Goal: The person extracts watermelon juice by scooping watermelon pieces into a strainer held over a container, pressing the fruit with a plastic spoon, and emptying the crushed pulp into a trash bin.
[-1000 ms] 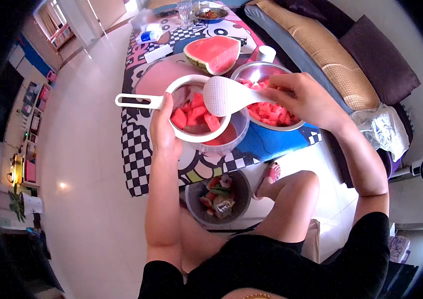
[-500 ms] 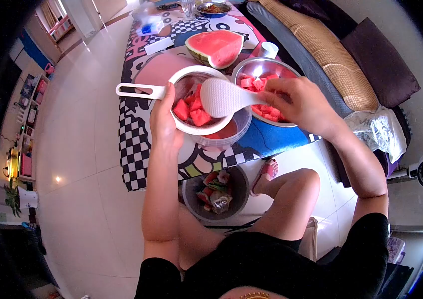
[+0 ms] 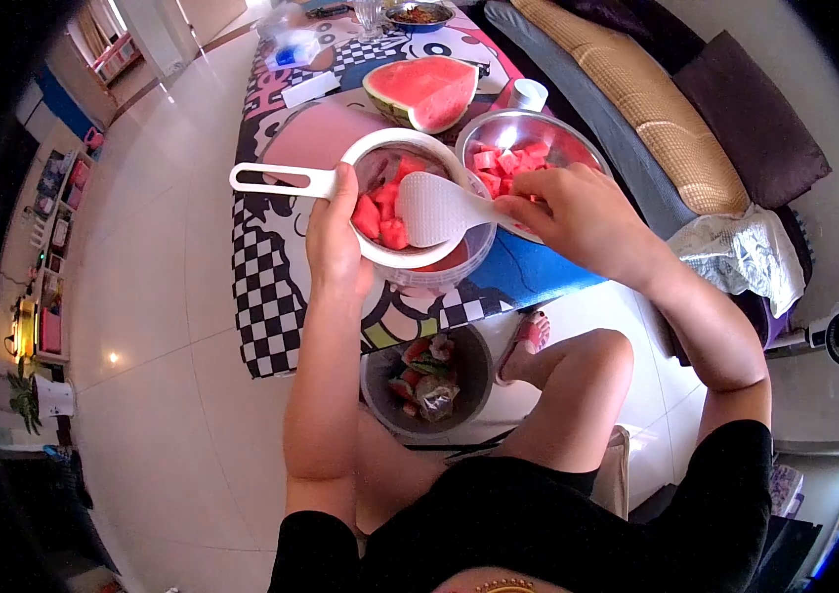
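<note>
My left hand is closed around the rim and handle base of a white-rimmed strainer. Red watermelon chunks lie inside it. Pinched in my right hand is a white rice paddle, its textured blade down in the strainer against the chunks. Beneath the strainer stands a clear plastic tub with red liquid, partly hidden. A steel bowl of watermelon cubes sits beside it, partly covered by my right hand.
A large cut watermelon rests farther back on the patterned table, near a white cup. On the floor, a grey bin holds rinds. A sofa runs along the right side.
The paddle blade has dropped lower into the strainer and tilted. My right hand has moved slightly left and down, while my left hand keeps its hold.
</note>
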The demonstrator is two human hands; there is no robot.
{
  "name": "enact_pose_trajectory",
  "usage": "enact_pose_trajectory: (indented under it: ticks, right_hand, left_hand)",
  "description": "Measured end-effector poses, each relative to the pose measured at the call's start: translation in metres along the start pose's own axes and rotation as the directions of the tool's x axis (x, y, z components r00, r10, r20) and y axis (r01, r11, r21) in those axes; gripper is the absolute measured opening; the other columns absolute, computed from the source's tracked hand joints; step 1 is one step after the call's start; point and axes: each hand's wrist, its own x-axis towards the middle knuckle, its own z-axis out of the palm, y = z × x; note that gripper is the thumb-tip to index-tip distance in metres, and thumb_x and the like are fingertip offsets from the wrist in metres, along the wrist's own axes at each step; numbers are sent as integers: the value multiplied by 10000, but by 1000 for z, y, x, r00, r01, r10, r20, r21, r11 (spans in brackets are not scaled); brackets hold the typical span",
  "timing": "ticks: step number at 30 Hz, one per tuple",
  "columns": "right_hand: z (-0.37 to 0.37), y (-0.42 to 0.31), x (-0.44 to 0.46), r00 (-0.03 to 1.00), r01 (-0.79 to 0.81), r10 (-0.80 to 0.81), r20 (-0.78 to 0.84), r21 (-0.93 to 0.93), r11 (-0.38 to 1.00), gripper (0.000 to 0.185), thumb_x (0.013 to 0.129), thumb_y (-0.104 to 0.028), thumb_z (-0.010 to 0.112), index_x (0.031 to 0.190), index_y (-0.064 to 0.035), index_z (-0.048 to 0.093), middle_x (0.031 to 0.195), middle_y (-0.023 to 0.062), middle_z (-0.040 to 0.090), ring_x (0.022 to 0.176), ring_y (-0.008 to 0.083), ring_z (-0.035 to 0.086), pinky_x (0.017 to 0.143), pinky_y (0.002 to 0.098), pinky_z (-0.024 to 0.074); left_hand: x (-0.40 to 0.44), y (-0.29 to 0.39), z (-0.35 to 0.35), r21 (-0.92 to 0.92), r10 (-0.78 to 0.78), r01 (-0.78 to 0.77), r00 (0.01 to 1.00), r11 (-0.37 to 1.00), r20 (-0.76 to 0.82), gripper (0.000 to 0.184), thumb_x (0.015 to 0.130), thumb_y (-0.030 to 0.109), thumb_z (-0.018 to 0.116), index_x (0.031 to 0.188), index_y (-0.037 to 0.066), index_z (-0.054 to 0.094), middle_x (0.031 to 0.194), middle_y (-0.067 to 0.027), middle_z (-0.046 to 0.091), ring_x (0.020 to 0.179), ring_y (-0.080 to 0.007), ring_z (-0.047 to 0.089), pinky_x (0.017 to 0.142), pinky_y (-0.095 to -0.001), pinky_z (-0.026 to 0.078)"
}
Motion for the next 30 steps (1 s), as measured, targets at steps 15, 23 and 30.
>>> enact_pose_trajectory:
  ticks: [15,23,30]
  right_hand:
    - [0,-11,28,993,66,-50,109,-149,987,423,974,-384,459,845,-56,694,815,166,697,772,356,695,653,469,562]
    - [-8,-15,31,1000,-26,25,-11,-158,987,354,947,-372,504,930,-78,700,839,174,698,795,362,690,701,472,555]
    - [-22,9,28,958,172,-163,-234,17,985,272,929,-311,550,980,-64,654,866,189,679,807,383,647,726,478,508]
  left_hand:
    - [-11,-5,18,98,37,-36,999,995,-15,466,1014,337,508,1254,-63,489,1194,-142,580,1072,-199,600,939,-362,499]
    - [-7,7,17,44,6,-3,997,999,-82,458,1021,332,489,1282,-43,475,1214,-135,577,1110,-222,584,976,-389,477]
    - [3,3,4,-50,-15,9,992,999,-122,384,1026,302,473,1296,28,476,1278,-92,557,1192,-221,556,1026,-412,458]
